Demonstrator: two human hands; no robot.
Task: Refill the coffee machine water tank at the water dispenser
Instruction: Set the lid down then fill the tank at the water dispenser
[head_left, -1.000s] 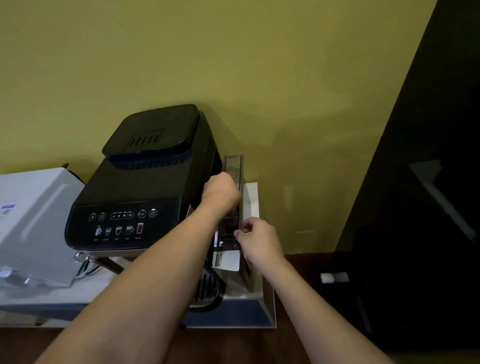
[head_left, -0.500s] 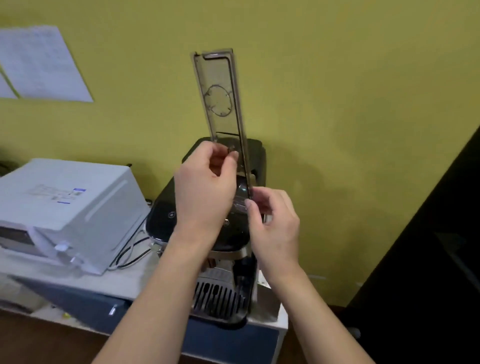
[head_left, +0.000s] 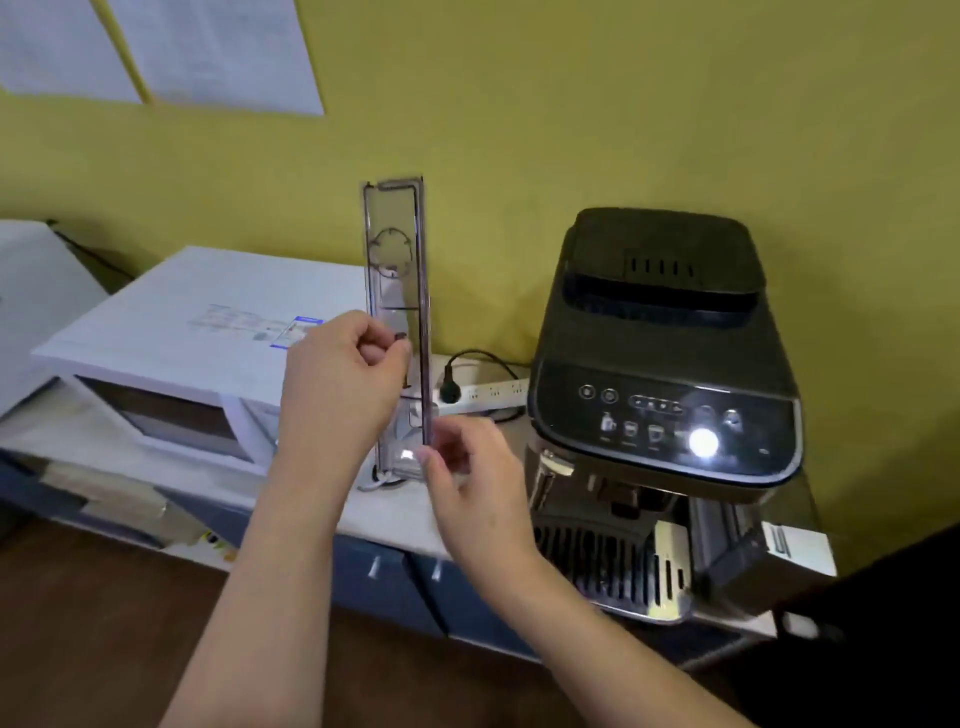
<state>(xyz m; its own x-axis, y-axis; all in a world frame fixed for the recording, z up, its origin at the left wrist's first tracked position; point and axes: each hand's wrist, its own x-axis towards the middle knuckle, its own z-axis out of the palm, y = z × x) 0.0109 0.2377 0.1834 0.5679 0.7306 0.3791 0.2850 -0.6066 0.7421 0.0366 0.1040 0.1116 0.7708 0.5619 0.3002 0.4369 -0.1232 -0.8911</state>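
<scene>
The clear, narrow water tank (head_left: 397, 249) is upright in the air, left of the black coffee machine (head_left: 660, 332). My left hand (head_left: 343, 384) grips the tank at its middle, thumb and fingers pinched on its near edge. My right hand (head_left: 472, 478) holds its lower end from the right, fingers blurred. The tank looks see-through; I cannot tell whether it holds water. The machine stands on the white counter (head_left: 400, 514) with a bright light on its button panel. No water dispenser shows in this view.
A white microwave (head_left: 197, 338) sits on the counter to the left. A white power strip (head_left: 488, 391) with a black plug lies against the yellow wall. Blue cabinet fronts (head_left: 395, 582) run below. Paper sheets (head_left: 218, 47) hang on the wall. A dark shape fills the lower right corner.
The tank came out of the machine's right side, rose, and now sits left of the machine in both hands. The view has swung left, so the machine appears on the right.
</scene>
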